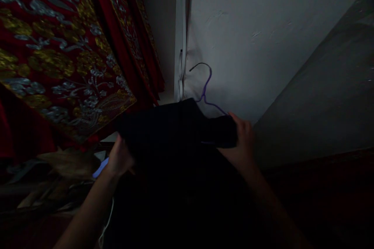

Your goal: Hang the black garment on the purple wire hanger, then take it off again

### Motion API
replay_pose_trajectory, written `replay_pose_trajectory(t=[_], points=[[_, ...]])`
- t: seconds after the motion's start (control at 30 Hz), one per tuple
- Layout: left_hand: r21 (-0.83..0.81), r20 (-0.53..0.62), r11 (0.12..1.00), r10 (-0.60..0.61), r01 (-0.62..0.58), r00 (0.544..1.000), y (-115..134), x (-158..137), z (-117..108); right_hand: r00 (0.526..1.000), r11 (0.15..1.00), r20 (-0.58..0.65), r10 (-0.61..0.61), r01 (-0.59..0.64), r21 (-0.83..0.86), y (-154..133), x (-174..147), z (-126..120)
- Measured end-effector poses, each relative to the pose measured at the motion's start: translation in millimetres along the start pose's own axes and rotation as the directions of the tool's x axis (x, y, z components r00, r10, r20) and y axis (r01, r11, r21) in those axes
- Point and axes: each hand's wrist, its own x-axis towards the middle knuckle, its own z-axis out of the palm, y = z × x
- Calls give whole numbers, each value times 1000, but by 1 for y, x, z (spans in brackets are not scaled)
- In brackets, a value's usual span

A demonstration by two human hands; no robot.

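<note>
A black garment (pixel 163 136) hangs between my two hands, so dark that its folds and kind cannot be made out. From its neck area rises the hook of a thin purple clothes hanger (pixel 203 95), with one sloping arm showing toward the right. My left hand (pixel 120 157) is closed on the garment's left edge, its fingertips mostly behind the cloth. At the other side my right hand (pixel 241 142) wraps round the garment's right shoulder, where the hanger's arm meets it. The hanger's lower parts are mostly hidden by cloth.
Red cloth panels (pixel 58 46) with gold and silver embroidery hang at the left. A pale wall (pixel 248 39) stands ahead, with a vertical cable (pixel 183 27) running down it. Cluttered objects, too dark to name, lie at the lower left, near a white cord (pixel 108 221).
</note>
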Motion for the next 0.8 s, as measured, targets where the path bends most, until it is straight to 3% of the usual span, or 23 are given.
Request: replay_pose_trajectory(t=[0.13,0.23,0.33,0.5,0.6,0.67,0.73,0.8], points=[[-335,-16,939,-89,79,996,-4,-19,-2,998,996,-35,51,-54,-69,5,36,-17],[-348,-164,929,-192,125,967,-5,-17,9,1000,998,-17,-5,4,-65,-12,71,-18],[-339,-328,923,-297,181,897,-7,-14,25,999,997,-21,-49,48,-55,-33,91,-16],[-444,-465,868,-435,222,771,-23,-30,48,993,993,-12,-119,119,-7,-46,76,-25],[-582,-375,747,-596,320,710,-37,-51,59,986,976,-53,-159,165,141,-53,40,-25],[-677,-241,632,-673,376,699,-46,-63,68,993,955,-111,-45,75,288,-62,5,-13],[-752,-145,529,-715,393,684,-54,-73,78,968,866,-124,216,-132,481,-72,-36,9],[-796,-98,462,-736,392,669,-59,-80,86,851,652,28,524,-422,630,-78,-74,34]])
